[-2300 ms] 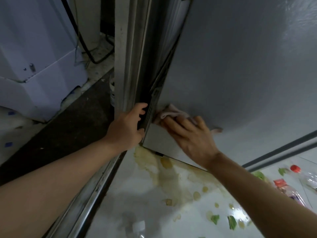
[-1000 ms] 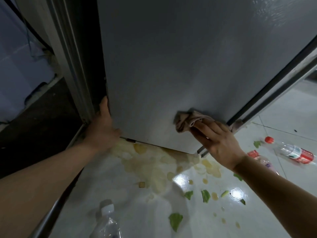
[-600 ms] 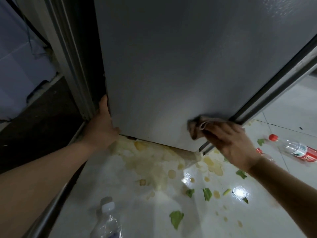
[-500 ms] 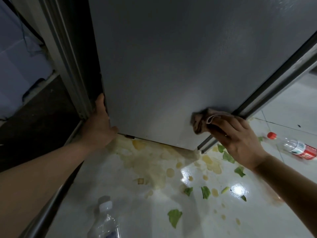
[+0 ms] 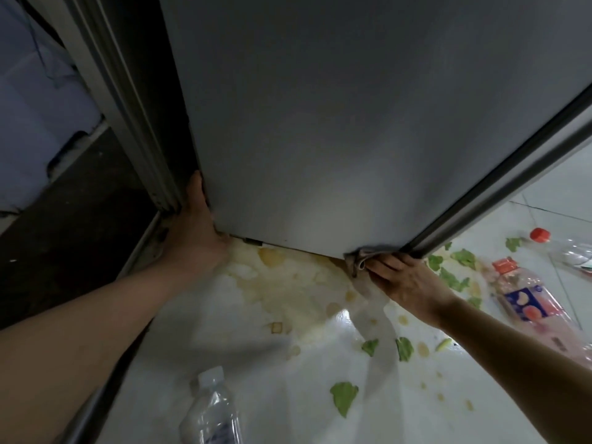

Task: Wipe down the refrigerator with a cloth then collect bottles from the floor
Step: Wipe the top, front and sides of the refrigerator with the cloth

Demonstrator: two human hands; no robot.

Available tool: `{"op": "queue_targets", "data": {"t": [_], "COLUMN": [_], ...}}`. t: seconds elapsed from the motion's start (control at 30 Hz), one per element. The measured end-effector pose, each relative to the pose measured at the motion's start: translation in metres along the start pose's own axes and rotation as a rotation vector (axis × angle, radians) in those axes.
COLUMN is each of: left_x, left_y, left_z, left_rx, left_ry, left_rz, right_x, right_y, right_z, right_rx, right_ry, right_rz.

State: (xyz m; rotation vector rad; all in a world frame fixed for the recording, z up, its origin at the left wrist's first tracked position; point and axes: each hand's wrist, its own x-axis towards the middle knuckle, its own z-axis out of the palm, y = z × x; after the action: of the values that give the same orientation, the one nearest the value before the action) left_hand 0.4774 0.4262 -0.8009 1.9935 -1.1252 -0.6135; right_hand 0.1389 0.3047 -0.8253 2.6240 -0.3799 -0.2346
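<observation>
Three bottles (image 5: 209, 411) lie on the stained white floor (image 5: 272, 379) below the refrigerator (image 5: 352, 123). Right hand (image 5: 407, 280) fingers hold the cloth (image 5: 360, 261) at its bottom corner; left hand (image 5: 192, 238) grips its left edge.

floor: white tile floor (image 5: 262, 395) lying glossy under a yellowish spill (image 5: 288, 283) | scraps: green leaf pieces (image 5: 344, 395) sitting scattered across the tiles | left: white appliance (image 5: 35, 123) standing beside a dark floor strip (image 5: 64, 219) | frame: metal door frame (image 5: 128, 107) running upright
</observation>
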Motion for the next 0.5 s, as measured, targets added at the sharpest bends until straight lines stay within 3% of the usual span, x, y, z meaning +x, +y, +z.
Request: {"op": "queue_targets", "data": {"t": [0.13, 0.23, 0.33, 0.43, 0.5], "left_x": [-0.001, -0.002, -0.002, 0.000, 0.001], "left_y": [-0.001, -0.004, -0.007, -0.008, -0.009], "left_z": [-0.001, 0.001, 0.003, 0.004, 0.003], "left_rx": [0.007, -0.012, -0.019, -0.023, -0.024], "left_ry": [0.018, -0.012, -0.037, -0.032, -0.025], "left_rz": [0.018, -0.006, -0.050, -0.061, -0.054], "right_x": [0.005, 0.012, 0.018, 0.030, 0.041], "right_y": [0.016, 0.014, 0.000, -0.013, -0.022], "right_z": [-0.017, -0.019, -0.007, -0.002, -0.010], "right_rx": [0.052, 0.027, -0.053, -0.082, -0.076], "right_ry": [0.336, 0.433, 0.376, 0.212, 0.092], "right_rz": [0.130, 0.234, 0.195, -0.010, -0.032]}}
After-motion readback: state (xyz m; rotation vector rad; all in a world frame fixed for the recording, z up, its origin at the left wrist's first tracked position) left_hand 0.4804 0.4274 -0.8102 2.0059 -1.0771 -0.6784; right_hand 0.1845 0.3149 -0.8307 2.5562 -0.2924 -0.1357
